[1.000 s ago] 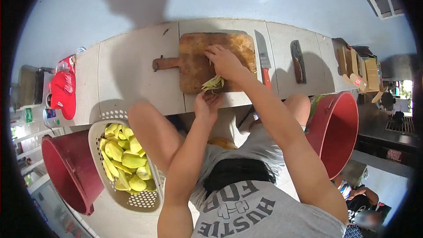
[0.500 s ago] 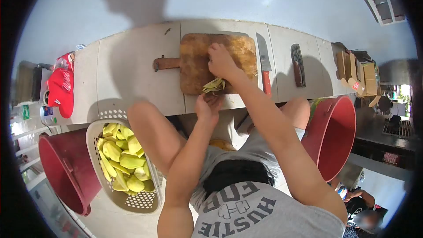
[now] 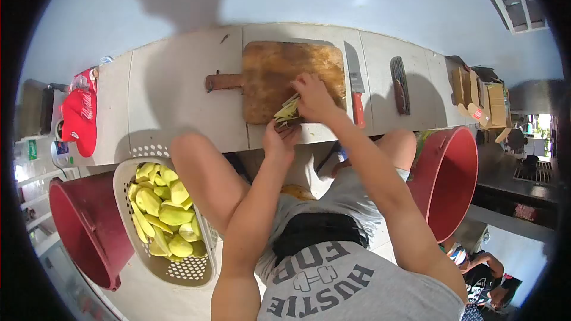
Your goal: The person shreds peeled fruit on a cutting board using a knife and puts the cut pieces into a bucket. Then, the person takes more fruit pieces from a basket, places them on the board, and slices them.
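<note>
At the near edge of the wooden cutting board [image 3: 267,62], my left hand [image 3: 281,142] is cupped palm up around a small bunch of green-yellow peel strips [image 3: 288,110]. From the right, my right hand [image 3: 314,98] reaches in over the board, its fingers curled against the upper end of the same strips. Its fingertips are partly hidden. Right of the board lies a knife [image 3: 355,77] with an orange-red handle. Farther right is a second, dark-bladed knife [image 3: 400,86] with a brown handle.
A perforated basket [image 3: 208,261] of peeled green-yellow fruit [image 3: 175,215] stands by my left knee. Red bins flank me, one at left [image 3: 89,226] and one at right [image 3: 455,184]. A red cap [image 3: 80,119] and cardboard boxes [image 3: 493,104] sit at the counter's ends. Another person [image 3: 485,276] is at lower right.
My right hand has moved from the middle of the board nearer to me and right, onto the peel strips. The strips stand up more between both hands. My left hand stays at the board's edge.
</note>
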Tool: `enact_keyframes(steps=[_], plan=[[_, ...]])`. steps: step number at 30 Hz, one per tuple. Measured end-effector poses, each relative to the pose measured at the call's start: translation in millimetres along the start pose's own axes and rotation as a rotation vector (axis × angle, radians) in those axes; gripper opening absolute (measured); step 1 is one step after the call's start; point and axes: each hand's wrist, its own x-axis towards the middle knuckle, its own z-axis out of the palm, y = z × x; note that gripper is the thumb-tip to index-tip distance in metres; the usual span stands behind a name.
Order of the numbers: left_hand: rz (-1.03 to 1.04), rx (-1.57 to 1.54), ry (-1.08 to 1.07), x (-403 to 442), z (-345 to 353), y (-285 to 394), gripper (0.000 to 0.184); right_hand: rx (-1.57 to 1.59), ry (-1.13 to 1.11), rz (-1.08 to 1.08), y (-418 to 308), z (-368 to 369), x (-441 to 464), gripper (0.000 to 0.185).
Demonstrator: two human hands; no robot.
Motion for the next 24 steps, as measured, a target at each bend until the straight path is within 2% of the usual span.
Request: enact_keyframes(steps=[2, 5, 7, 11, 15, 17, 18, 20, 22, 23, 24], plan=[[-0.034, 0.0, 0.011, -2, -1, 5, 0.042, -0.171, -0.099, 0.024, -24, 14, -13, 0.038], [0.026, 0.129, -0.117, -8, -2, 11, 0.041, -0.118, -0.069, -0.01, -44, 30, -36, 0.039], [-0.036, -0.016, -0.234, -8, -3, 12, 0.042, -0.09, -0.077, -0.006, -53, 31, -45, 0.04], [-0.099, 0.009, -0.149, -12, 0, 14, 0.04, -0.045, -0.077, -0.012, -60, 38, -63, 0.042], [0.02, 0.147, -0.104, -12, -8, 10, 0.034, 0.032, -0.17, 0.056, -69, 27, -75, 0.038], [0.051, 0.217, -0.062, -21, -3, 8, 0.033, 0.295, -0.023, 0.009, -67, 14, -84, 0.038], [0.054, 0.235, -0.126, -23, -1, 6, 0.033, 0.295, -0.013, 0.012, -67, -2, -86, 0.038], [0.049, 0.268, -0.191, -32, 8, -2, 0.034, 0.433, 0.087, 0.12, -70, -46, -95, 0.037], [0.0, 0.191, -0.349, -53, 39, -17, 0.033, 0.597, 0.284, 0.299, -57, -84, -119, 0.031], [-0.009, 0.208, -0.357, -57, 51, -27, 0.033, 0.695, 0.407, 0.386, -49, -101, -137, 0.028], [0.033, 0.309, -0.452, -60, 63, -39, 0.034, 0.738, 0.528, 0.388, -39, -122, -156, 0.025]])
